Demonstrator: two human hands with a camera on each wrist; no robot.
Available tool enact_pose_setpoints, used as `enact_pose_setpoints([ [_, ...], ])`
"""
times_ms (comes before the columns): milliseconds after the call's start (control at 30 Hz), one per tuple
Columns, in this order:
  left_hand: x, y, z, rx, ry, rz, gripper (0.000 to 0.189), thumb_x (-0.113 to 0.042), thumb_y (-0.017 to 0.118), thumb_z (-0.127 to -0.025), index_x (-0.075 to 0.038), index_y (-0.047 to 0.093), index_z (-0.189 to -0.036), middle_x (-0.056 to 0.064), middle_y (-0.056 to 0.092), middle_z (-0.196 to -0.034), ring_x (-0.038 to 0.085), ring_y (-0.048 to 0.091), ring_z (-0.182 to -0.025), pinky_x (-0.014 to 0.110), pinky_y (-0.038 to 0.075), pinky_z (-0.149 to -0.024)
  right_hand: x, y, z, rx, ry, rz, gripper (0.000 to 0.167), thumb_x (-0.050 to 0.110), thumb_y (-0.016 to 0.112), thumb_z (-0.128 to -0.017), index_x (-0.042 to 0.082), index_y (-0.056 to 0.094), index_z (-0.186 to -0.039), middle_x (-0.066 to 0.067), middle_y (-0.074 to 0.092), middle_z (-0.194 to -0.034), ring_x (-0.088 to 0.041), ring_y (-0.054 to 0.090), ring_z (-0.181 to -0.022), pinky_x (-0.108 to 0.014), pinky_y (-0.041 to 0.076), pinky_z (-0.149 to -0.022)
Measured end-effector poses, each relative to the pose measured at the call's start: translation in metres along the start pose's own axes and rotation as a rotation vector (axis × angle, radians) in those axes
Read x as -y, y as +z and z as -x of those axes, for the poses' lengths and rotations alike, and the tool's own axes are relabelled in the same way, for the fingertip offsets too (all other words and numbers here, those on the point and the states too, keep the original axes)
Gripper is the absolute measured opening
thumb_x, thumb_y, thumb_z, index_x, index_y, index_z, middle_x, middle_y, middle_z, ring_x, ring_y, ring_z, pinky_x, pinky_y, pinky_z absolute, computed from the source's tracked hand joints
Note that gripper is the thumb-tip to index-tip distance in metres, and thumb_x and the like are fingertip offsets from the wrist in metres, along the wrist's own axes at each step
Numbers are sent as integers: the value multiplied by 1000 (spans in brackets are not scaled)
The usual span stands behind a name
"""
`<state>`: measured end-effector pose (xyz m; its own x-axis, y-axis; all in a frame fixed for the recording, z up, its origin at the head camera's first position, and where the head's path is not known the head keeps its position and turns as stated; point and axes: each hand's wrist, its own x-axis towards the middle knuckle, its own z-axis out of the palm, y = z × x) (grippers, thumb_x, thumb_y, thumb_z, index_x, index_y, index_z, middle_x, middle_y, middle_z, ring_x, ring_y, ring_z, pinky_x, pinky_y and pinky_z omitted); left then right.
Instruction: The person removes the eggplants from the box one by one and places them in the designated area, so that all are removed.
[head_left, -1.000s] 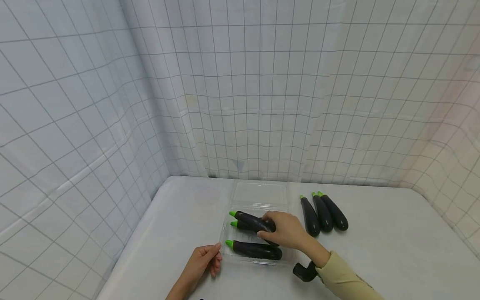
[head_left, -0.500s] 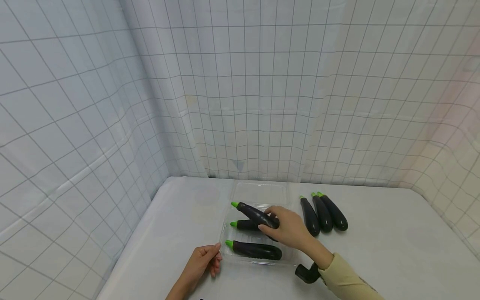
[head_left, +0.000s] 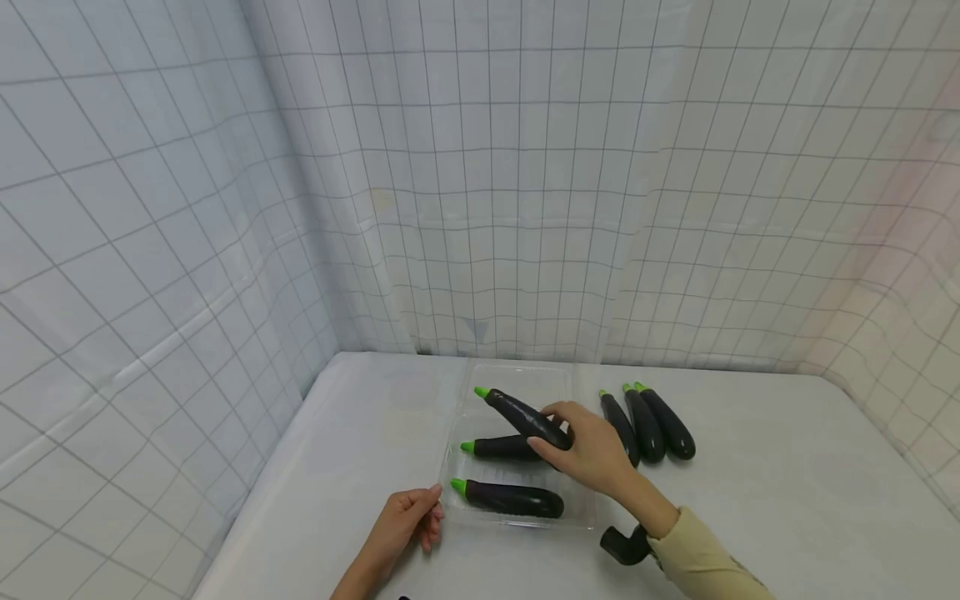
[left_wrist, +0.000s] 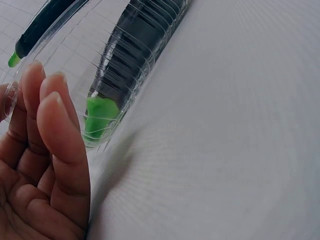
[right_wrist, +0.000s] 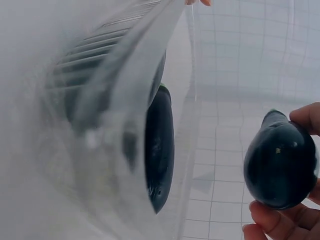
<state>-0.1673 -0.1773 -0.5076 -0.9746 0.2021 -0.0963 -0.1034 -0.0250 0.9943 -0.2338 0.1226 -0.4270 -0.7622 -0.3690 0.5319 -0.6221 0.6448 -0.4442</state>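
My right hand grips a dark eggplant by its thick end, thumb on the near side, with the green stem pointing up and left. In the right wrist view that eggplant is well apart from the clear box wall. Below it, two more eggplants lie across the clear plastic clamshell box: a rear one, partly hidden by the right hand, and a front one. At the box's left front corner my left hand pinches the rim between thumb and fingers; the fingers show in the left wrist view.
Behind the box its clear lid lies folded back. Three more eggplants lie side by side on the white table, right of the box. Gridded white curtains enclose the back and sides. A black device is at the right wrist.
The right hand has lifted the held eggplant up, back and slightly right, away from the one under it in the box. The left hand stays at the rim.
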Motion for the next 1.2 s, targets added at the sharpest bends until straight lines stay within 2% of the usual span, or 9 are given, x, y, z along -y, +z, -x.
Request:
enact_pose_setpoints([
  [233,3,-1,-2,5,-3,-8,40,-35,52,-98,-4,61,-74,1,59,-61,10,55,-52,23,48,-45,-9,0,2,-140,-48,4,39,35,77,-79,12,65,-108,6,60,-86,-3,45,-59,-20,39,-49],
  [533,1,-2,-2,13,-1,-8,40,-32,51,-99,-1,61,-76,2,58,-61,11,55,-52,23,48,-45,-13,-6,4,-249,-27,-52,38,27,79,-78,8,64,-108,2,61,-85,-5,45,-58,-22,40,-49],
  [833,1,-1,-1,12,-6,-3,53,-31,52,-99,20,55,-86,3,58,-61,10,54,-52,23,47,-45,-25,-12,9,-324,30,-61,37,24,80,-77,8,65,-107,3,60,-83,-4,46,-60,-25,42,-50],
  [933,0,0,0,12,-5,-2,51,-31,52,-99,16,56,-82,3,57,-61,10,54,-51,23,47,-45,-33,-15,12,-343,45,-65,38,23,80,-76,6,65,-106,3,60,-80,-4,48,-61,-25,44,-52],
  [1100,-1,0,0,1,-8,-1,41,-32,54,-98,2,61,-76,3,57,-60,10,53,-50,23,47,-44,-45,-21,14,-384,52,-40,38,20,81,-75,2,65,-104,-1,59,-77,-9,48,-60,-26,43,-52],
  [1200,-1,0,0,-5,-11,1,41,-32,54,-98,2,62,-76,3,57,-60,10,53,-50,23,47,-45,-52,-24,15,-405,62,-24,39,18,82,-74,1,64,-104,-2,59,-77,-10,47,-60,-26,42,-52],
])
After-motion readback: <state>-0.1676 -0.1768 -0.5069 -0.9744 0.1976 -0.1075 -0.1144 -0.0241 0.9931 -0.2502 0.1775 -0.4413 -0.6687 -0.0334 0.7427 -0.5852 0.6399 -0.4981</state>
